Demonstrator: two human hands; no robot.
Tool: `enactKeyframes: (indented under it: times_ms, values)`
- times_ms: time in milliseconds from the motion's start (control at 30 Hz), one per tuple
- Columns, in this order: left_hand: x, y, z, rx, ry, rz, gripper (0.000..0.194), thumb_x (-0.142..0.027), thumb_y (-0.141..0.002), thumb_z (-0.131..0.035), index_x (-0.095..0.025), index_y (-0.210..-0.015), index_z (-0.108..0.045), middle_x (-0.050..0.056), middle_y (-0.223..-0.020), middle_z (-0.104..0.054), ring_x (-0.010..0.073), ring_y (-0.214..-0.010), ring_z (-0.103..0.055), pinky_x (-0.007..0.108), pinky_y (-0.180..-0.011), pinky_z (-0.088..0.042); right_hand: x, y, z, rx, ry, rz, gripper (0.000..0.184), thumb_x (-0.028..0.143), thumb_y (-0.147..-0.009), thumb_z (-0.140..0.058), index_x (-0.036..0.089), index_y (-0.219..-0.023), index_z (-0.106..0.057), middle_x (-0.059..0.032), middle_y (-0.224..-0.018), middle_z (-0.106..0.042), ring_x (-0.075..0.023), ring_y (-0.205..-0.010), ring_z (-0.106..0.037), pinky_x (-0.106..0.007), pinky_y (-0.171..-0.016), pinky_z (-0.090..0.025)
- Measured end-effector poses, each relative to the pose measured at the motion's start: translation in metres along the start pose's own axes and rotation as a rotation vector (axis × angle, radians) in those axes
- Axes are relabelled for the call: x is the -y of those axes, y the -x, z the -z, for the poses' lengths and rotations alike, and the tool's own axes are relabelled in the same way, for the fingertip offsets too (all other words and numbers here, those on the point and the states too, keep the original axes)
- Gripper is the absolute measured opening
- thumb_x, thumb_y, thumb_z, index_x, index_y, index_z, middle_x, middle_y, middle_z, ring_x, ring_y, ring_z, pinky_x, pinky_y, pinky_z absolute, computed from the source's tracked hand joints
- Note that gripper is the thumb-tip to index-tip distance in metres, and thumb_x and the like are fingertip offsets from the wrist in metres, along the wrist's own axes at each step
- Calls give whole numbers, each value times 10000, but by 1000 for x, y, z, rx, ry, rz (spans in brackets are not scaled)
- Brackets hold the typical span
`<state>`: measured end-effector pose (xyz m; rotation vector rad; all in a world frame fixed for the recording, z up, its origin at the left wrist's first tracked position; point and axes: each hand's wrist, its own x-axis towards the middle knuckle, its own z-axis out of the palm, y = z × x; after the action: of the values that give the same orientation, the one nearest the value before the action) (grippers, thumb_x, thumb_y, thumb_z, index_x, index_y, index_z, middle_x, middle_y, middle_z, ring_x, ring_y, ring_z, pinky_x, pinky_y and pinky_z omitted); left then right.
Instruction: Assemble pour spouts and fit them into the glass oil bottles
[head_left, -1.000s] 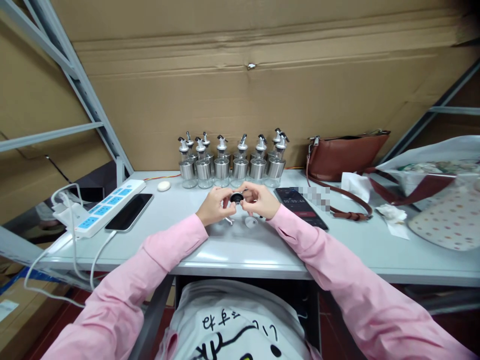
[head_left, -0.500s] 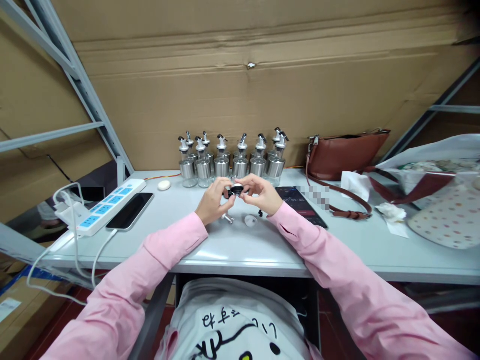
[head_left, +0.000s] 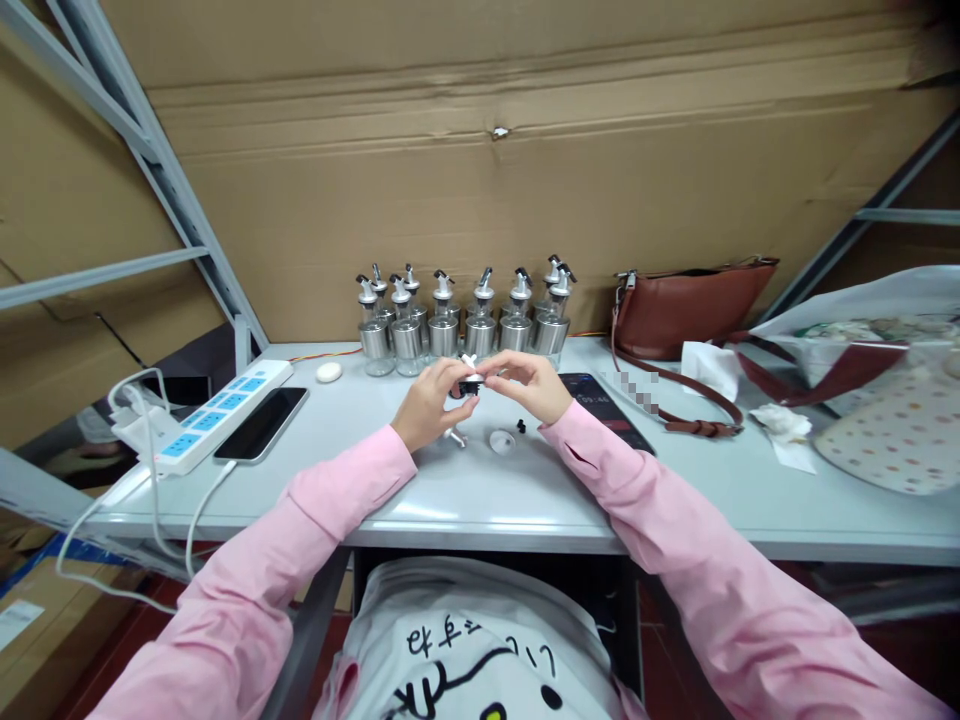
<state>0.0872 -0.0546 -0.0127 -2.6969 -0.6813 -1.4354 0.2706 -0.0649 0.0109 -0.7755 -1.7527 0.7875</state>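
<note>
A small black-and-white pourer cap (head_left: 471, 382) sits pinched between both hands, held just above the pale grey surface (head_left: 525, 500) in front of the row of steel-and-glass oil bottles (head_left: 465, 325). The left hand (head_left: 431, 400) has its fingers (head_left: 456, 372) clenched on the cap's left side; the right hand (head_left: 529, 385) grips the other side, fingertips closed on it. Below them on the surface lie a small white round plug (head_left: 502, 441), a tiny black piece (head_left: 521, 427) and a little white spout part (head_left: 454, 436). Right of the hands, a dark phone (head_left: 611, 415); further right, a brown leather bag (head_left: 686, 310). Far left, a white-and-blue power strip (head_left: 217, 412).
</note>
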Motion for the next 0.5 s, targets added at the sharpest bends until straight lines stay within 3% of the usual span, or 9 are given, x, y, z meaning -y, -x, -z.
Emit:
enactKeyframes:
  times_ms: [167, 333, 400, 500]
  values:
    - [0, -1, 0, 46, -110, -14, 274, -231, -795, -557, -196, -1052, -472, 29, -968, -557, 107, -674, -547, 301, -778, -396, 1, 0, 3, 7, -93, -60, 216, 340, -712, -625, 162, -834, -641, -51, -802, -691, -169, -768, -654, -336, -763, -504]
    - [-1, -1, 0, 41, -151, -7, 262, -214, -775, -564, -193, -1015, -461, 25, -930, -567, 130, -718, -546, 299, -781, -388, -1, -1, 2, 25, -29, -47, 234, 349, -751, -571, 158, -872, -629, -56, -805, -702, -185, -800, -662, -350, -787, -496]
    - [-1, -1, 0, 26, -159, -13, 255, -206, -774, -560, -192, -1008, -458, 22, -909, -564, 135, -728, -537, 294, -773, -385, -6, -3, 4, 20, 104, -33, 227, 327, -785, -520, 158, -894, -624, -67, -852, -707, -192, -846, -650, -365, -827, -476]
    - [-1, -2, 1, 34, -170, -8, 248, -194, -761, -560, -189, -989, -462, 22, -904, -555, 137, -741, -527, 294, -773, -379, -19, -6, 10, 11, 507, -84, 211, 204, -788, -470, 173, -935, -618, -66, -926, -708, -219, -949, -600, -410, -899, -414]
